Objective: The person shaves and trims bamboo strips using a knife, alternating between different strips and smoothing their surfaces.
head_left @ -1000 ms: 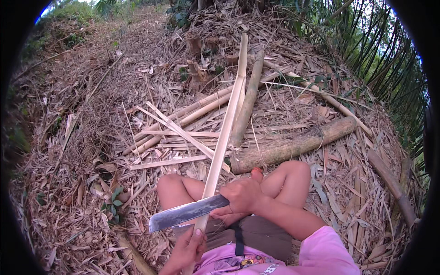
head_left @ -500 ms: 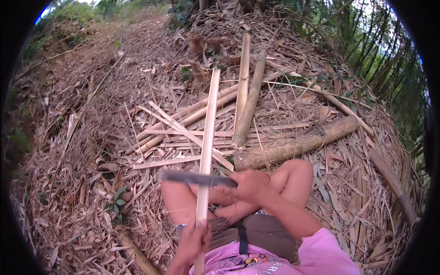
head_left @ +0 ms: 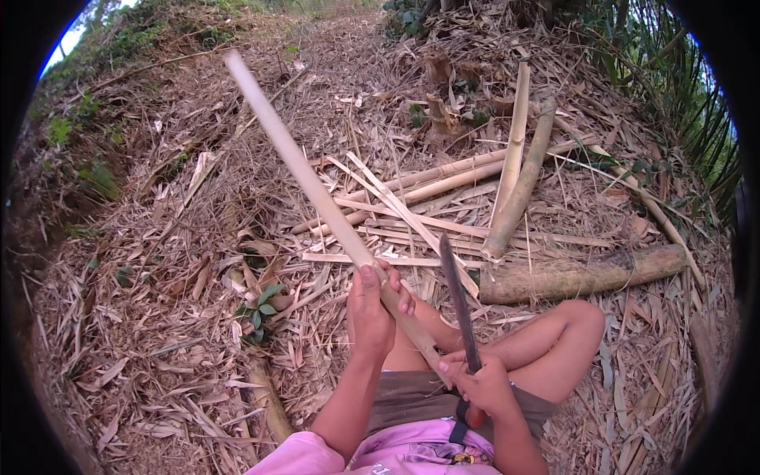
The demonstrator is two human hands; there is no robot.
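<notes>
My left hand [head_left: 375, 309] is wrapped round a long, pale split bamboo strip [head_left: 305, 170], which slants from my lap up to the far left. In my right hand [head_left: 481, 385] is a machete [head_left: 457, 297], its dark blade pointing away from me and its reddish handle low by my waist. The fingertips of that right hand also meet the near end of the strip. Between the hands, the strip passes over my crossed legs. The blade stands apart from the strip, to its right.
Beyond my legs lie several split bamboo pieces [head_left: 412, 224], crossed over one another. A thick bamboo log [head_left: 582, 273] rests to the right, with a thinner pole [head_left: 522, 178] leaning by it. Stumps [head_left: 440, 115] stand farther back. Dry leaves cover the ground; a small green plant [head_left: 257, 313] grows at left.
The strip has swung to the left at its far end, and my left hand grips it farther from me. The machete has turned from lying across the strip to pointing away beside it.
</notes>
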